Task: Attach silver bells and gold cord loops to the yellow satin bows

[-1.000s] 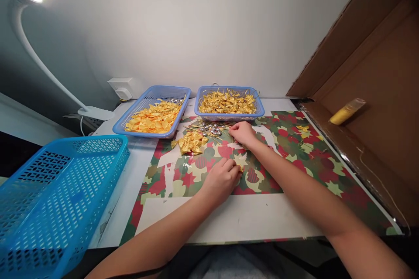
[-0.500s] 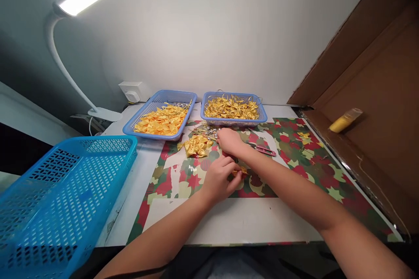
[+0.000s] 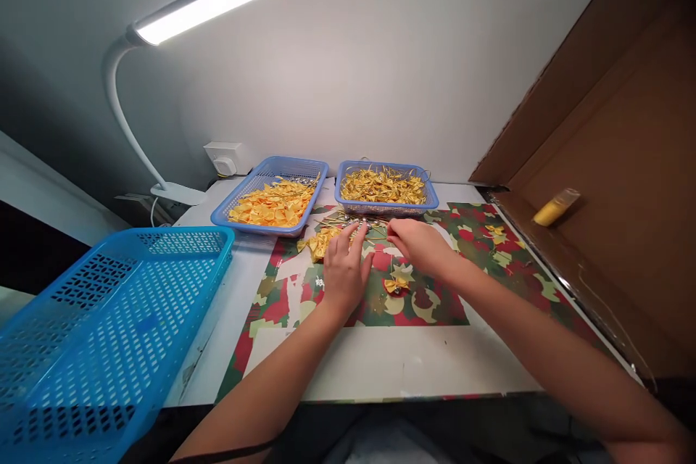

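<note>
My left hand (image 3: 345, 272) is open, its fingers stretched out over the near side of a small pile of yellow ribbon bows (image 3: 318, 243) and partly covering it. The fingertips reach toward a heap of silver bells with gold cords (image 3: 356, 222). My right hand (image 3: 423, 245) is closed in a pinch to the right of that heap; what lies between its fingertips is too small to make out. Below the hands, a single yellow bow (image 3: 396, 285) with a silvery bell lies on the camouflage-patterned mat (image 3: 375, 315). A thin cord seems to run up from this bow toward my right fingers.
Behind stand two blue-violet baskets: the left basket (image 3: 217, 218) holds yellow bows, the right basket (image 3: 433, 192) finished-looking bows with gold cords. A large blue basket (image 3: 163, 319) is at left, under a lamp (image 3: 122, 105). At right are loose bows (image 3: 494, 230) and a cardboard wall (image 3: 614, 159).
My left hand has let go of the bow and moved up and left to the pile, its fingers opening. My right hand has shifted right from the bells. The view has turned slightly.
</note>
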`<act>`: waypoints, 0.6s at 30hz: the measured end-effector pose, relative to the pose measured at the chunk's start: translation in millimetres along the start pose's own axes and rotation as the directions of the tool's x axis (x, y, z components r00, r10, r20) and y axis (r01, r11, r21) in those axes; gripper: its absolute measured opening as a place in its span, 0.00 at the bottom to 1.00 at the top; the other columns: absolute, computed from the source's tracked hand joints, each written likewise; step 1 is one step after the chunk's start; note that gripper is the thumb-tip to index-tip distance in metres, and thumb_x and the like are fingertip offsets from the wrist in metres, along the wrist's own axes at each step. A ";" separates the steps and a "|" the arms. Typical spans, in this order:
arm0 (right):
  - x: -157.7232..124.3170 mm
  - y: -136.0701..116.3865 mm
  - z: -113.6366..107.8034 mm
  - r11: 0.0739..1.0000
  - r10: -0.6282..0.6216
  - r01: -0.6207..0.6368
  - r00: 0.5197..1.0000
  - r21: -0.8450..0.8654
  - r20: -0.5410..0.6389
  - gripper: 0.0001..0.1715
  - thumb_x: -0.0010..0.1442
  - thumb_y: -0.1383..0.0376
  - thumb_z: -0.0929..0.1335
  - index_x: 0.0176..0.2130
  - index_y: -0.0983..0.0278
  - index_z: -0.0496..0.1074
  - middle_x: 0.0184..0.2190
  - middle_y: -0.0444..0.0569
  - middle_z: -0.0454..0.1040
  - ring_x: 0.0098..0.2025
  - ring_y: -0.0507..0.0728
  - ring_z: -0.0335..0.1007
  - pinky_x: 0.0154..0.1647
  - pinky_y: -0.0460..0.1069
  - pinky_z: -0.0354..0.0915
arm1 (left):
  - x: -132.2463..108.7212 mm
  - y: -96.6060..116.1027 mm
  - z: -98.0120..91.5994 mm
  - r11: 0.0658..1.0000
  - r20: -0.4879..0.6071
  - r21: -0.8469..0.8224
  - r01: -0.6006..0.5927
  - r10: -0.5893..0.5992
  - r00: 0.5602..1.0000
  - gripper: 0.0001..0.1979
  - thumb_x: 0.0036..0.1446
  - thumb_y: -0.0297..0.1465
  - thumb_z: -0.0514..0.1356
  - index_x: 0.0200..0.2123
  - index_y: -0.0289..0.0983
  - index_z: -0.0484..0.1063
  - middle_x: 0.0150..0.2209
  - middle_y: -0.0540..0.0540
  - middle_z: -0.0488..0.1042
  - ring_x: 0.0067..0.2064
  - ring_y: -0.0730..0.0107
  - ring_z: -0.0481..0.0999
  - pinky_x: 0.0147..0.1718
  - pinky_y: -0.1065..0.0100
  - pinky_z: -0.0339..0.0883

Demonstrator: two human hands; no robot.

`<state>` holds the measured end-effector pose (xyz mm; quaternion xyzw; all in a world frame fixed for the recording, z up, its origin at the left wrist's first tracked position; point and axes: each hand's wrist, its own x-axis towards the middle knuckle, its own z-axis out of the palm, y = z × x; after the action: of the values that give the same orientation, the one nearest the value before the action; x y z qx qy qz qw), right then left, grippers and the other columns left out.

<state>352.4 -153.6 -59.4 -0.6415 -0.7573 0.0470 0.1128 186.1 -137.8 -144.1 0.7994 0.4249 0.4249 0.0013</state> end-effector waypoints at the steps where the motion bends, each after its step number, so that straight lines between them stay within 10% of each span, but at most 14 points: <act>1: -5.5 2.1 2.6 0.999 0.008 -0.007 1.000 0.032 -0.020 0.06 0.64 0.69 0.65 0.34 0.63 0.68 0.33 0.50 0.76 0.35 0.57 0.70 0.32 0.48 0.55 | 1.5 -4.1 2.0 1.000 0.028 0.020 0.016 -0.017 0.999 0.21 0.61 0.29 0.58 0.58 0.35 0.66 0.55 0.35 0.70 0.53 0.50 0.69 0.52 0.52 0.64; 10: -27.4 19.2 37.2 0.926 0.129 -0.033 0.964 0.375 -0.234 0.08 0.63 0.69 0.62 0.31 0.62 0.65 0.26 0.45 0.72 0.28 0.53 0.67 0.29 0.46 0.59 | 18.5 -44.6 5.8 0.999 0.101 -0.013 0.043 -0.042 0.994 0.15 0.63 0.24 0.50 0.47 0.36 0.74 0.37 0.41 0.77 0.40 0.58 0.74 0.40 0.59 0.68; 18: -28.2 23.1 63.3 0.859 0.176 0.019 0.928 0.512 -0.329 0.08 0.61 0.67 0.62 0.30 0.62 0.65 0.23 0.44 0.70 0.25 0.53 0.65 0.28 0.47 0.59 | 17.9 -31.3 -3.2 0.988 0.179 -0.150 0.017 0.010 0.984 0.14 0.63 0.36 0.55 0.48 0.37 0.73 0.34 0.44 0.78 0.39 0.61 0.75 0.41 0.63 0.67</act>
<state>364.3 -172.7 -128.9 -0.6173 -0.6566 0.1289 0.4137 167.7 -106.8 -141.2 0.8311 0.3910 0.3823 0.1009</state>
